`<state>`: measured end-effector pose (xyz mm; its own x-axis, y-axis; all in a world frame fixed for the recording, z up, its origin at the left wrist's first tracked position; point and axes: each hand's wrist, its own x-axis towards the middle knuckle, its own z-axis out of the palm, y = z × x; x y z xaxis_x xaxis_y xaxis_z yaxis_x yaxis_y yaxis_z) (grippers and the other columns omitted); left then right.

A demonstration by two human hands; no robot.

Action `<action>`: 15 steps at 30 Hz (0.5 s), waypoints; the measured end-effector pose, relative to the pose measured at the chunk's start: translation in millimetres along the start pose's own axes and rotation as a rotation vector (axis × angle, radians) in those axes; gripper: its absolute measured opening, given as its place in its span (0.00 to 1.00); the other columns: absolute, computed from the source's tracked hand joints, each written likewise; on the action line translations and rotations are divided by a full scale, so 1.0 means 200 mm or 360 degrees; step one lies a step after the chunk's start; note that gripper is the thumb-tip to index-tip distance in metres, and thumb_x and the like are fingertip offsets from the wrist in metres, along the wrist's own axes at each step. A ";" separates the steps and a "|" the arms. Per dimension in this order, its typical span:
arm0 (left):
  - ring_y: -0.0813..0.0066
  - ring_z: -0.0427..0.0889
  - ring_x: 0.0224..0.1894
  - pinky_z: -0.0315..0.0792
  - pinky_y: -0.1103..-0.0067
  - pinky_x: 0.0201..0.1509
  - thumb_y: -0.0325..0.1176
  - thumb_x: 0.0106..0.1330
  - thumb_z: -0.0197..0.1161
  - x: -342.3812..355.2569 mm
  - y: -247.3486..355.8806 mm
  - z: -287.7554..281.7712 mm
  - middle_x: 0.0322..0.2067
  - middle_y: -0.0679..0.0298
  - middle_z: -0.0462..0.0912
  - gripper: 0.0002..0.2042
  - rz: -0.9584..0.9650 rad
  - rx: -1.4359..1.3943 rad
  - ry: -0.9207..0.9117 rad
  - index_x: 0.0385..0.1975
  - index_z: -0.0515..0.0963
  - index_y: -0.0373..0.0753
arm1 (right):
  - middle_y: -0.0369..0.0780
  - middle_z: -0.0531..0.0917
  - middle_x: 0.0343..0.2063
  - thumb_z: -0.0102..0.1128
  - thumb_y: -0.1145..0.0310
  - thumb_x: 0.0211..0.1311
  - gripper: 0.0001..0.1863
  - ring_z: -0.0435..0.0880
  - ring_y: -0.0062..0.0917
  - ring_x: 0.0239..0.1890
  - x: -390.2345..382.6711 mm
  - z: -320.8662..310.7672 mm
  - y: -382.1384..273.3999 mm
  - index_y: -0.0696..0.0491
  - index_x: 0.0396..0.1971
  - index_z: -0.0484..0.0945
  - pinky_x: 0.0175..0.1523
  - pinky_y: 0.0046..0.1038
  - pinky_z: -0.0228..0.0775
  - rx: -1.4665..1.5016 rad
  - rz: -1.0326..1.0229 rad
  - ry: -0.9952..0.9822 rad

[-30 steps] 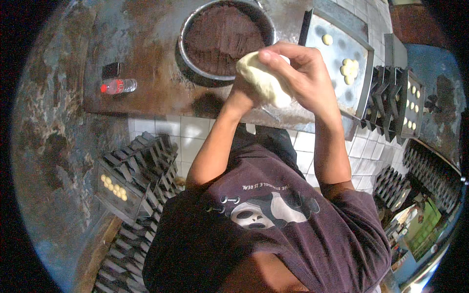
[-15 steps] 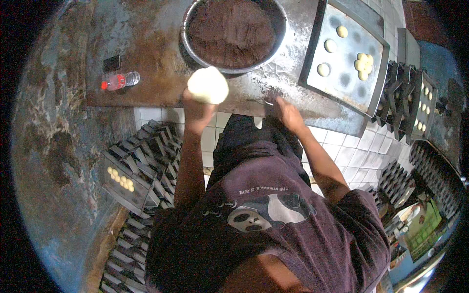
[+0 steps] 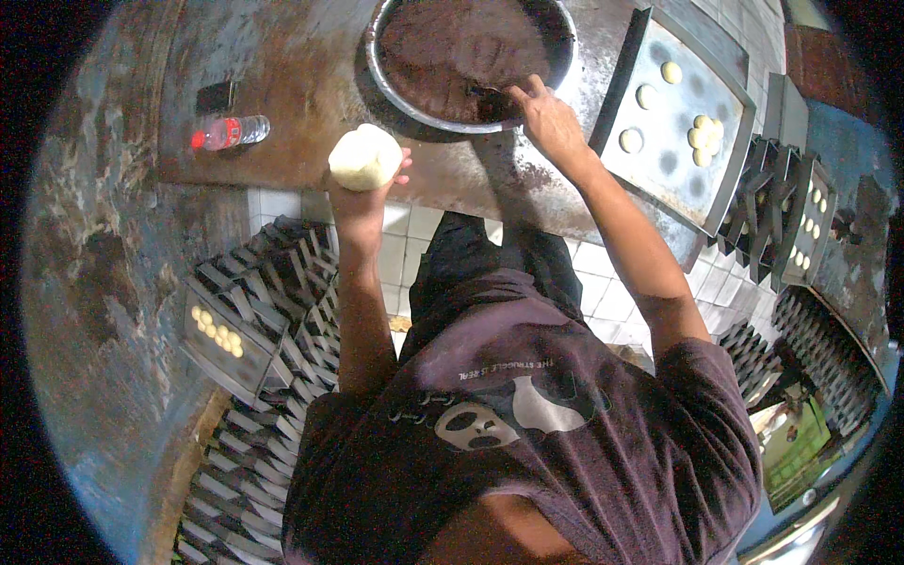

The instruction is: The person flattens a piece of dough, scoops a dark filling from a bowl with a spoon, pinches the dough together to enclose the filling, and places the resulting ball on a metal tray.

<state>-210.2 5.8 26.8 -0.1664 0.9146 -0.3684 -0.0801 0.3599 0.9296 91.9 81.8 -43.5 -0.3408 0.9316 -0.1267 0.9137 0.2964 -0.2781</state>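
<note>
My left hand [image 3: 361,209] is raised over the table's near edge with a pale round of dough [image 3: 365,157] lying in its palm, its fingertips showing on the right side. My right hand [image 3: 554,124] reaches over the near right rim of a large metal bowl [image 3: 414,108]. Its fingers are closed on a small thin metal tool [image 3: 487,89], whose tip is in the dark brown crumbly filling [image 3: 452,47]. The tool's exact shape is mostly hidden by the filling and my fingers.
Right of the bowl lies a metal baking tray [image 3: 667,174] with several dough balls [image 3: 703,139]. A red-capped plastic bottle [image 3: 231,133] and a dark flat object [image 3: 217,96] lie at left. Stacked trays [image 3: 254,325] stand low on the left, and more trays [image 3: 805,221] at right.
My right hand has moved from the table's near edge up to the bowl, and its tool is now in the filling. My left hand has shifted slightly left with the dough.
</note>
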 end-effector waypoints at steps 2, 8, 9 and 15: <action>0.60 0.90 0.44 0.85 0.73 0.42 0.22 0.64 0.70 -0.01 0.03 -0.02 0.46 0.48 0.88 0.22 0.0036 0.0015 -0.0008 0.59 0.75 0.31 | 0.52 0.78 0.51 0.54 0.72 0.66 0.18 0.86 0.44 0.50 0.01 0.02 -0.01 0.52 0.54 0.81 0.51 0.42 0.84 -0.0080 -0.0035 -0.0029; 0.68 0.90 0.43 0.84 0.76 0.45 0.22 0.63 0.72 -0.03 0.07 -0.01 0.43 0.52 0.90 0.17 0.0034 -0.0117 0.0048 0.51 0.81 0.28 | 0.56 0.86 0.47 0.58 0.63 0.66 0.13 0.88 0.45 0.49 0.17 0.04 0.03 0.54 0.41 0.85 0.53 0.46 0.83 -0.0056 -0.0086 -0.0582; 0.70 0.90 0.44 0.84 0.76 0.46 0.22 0.63 0.73 -0.03 0.09 0.00 0.42 0.54 0.91 0.16 -0.0008 -0.0071 0.0053 0.50 0.82 0.29 | 0.56 0.86 0.46 0.60 0.62 0.65 0.13 0.88 0.46 0.48 0.20 0.05 0.06 0.55 0.40 0.85 0.53 0.47 0.82 -0.0009 -0.0080 -0.0601; 0.78 0.89 0.41 0.80 0.78 0.49 0.27 0.61 0.77 0.05 -0.01 -0.06 0.39 0.63 0.92 0.12 0.0045 0.0345 -0.0022 0.43 0.87 0.35 | 0.51 0.85 0.48 0.61 0.70 0.58 0.22 0.87 0.51 0.46 0.29 0.16 0.18 0.47 0.55 0.84 0.55 0.46 0.80 0.0141 -0.0132 -0.0430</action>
<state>-224.0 11.9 21.1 -0.1517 0.9269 -0.3433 0.1381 0.3638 0.9212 97.7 139.9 -91.4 -0.4708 0.8117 -0.3455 0.8615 0.3386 -0.3784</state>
